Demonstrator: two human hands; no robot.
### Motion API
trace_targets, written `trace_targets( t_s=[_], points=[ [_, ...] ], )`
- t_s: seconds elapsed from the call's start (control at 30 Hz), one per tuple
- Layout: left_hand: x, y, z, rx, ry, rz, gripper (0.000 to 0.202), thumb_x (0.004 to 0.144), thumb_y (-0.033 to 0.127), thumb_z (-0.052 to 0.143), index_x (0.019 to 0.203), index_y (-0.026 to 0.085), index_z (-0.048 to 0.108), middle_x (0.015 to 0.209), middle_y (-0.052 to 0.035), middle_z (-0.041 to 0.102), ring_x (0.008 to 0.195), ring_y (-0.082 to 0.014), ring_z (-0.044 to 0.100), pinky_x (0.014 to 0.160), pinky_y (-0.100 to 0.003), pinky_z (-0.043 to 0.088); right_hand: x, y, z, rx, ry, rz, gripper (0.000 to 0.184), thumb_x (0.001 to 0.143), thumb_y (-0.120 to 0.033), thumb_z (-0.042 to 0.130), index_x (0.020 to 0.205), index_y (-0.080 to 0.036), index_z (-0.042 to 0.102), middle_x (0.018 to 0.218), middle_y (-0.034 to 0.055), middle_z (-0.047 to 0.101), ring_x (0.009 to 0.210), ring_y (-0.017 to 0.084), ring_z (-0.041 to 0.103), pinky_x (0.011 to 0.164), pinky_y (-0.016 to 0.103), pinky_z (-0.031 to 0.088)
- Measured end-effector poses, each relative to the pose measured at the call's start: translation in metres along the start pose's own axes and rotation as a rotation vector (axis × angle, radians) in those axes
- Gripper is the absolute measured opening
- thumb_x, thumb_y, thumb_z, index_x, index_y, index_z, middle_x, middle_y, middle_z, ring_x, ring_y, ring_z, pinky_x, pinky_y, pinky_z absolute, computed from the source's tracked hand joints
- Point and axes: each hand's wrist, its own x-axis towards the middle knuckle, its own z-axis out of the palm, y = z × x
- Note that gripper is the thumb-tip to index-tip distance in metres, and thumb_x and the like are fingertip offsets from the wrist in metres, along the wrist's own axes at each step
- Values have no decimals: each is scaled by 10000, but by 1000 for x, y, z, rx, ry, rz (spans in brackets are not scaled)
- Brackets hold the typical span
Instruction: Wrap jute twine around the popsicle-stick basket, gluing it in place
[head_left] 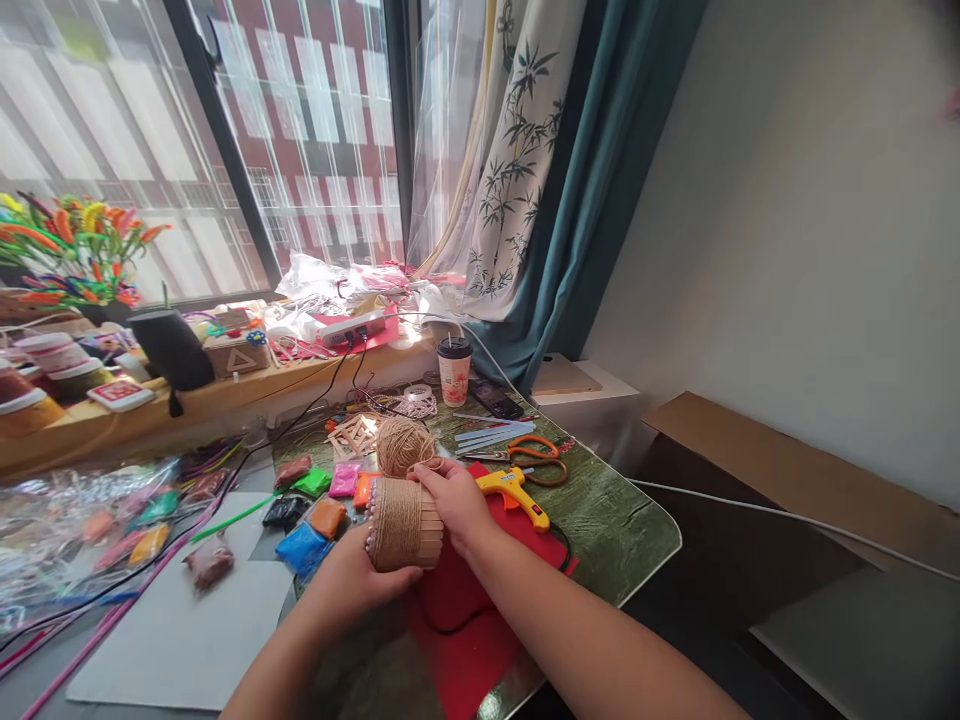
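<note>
Left hand point(361, 578) cups cylinder point(397, 522); right hand point(457, 503) curls alongside.

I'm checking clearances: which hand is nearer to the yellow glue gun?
Right. The right hand is just left of the yellow glue gun; the left hand is farther left, at the lower left of the twine-wrapped cylinder.

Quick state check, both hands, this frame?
Left hand: closed around the twine-wrapped cylinder.
Right hand: fingers bent at the cylinder's upper side, near the twine ball; whether they pinch a strand cannot be told.
</note>
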Motion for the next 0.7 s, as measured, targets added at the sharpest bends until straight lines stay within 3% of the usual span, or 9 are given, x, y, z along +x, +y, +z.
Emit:
trace_targets(
  t_s=[0.2, 0.5, 0.7],
  points=[
    [1, 4, -3, 7, -64, 8, 199, 712, 245, 760, 897, 192, 812, 885, -56, 849, 862, -338, 781, 769, -370, 614, 4, -12, 4, -4, -61, -36, 337, 580, -451, 880, 660, -184, 690, 700, 19, 719, 688, 175, 613, 736, 316, 473],
    [-3, -7, -3, -50, -18, -57, 375, 755, 379, 798, 1057, 156, 796, 1031, -123, 839, 965, -367, 767, 853, -424, 607, -4, -4, 12, -47, -17, -81, 288, 651, -447, 818, 656, -211, 653, 683, -4, 682, 668, 171, 572, 698, 302, 445],
    [-1, -7, -8, -430, 15, -205, 422, 721, 461, 821, 1013, 158, 794, 990, -121, 845, 942, -357, 781, 858, -431, 615, -2, 3, 12, -107, -14, -113, 280, 680, -459, 792, 669, -222, 644, 705, 8, 701, 678, 182, 589, 704, 308, 452]
  ],
)
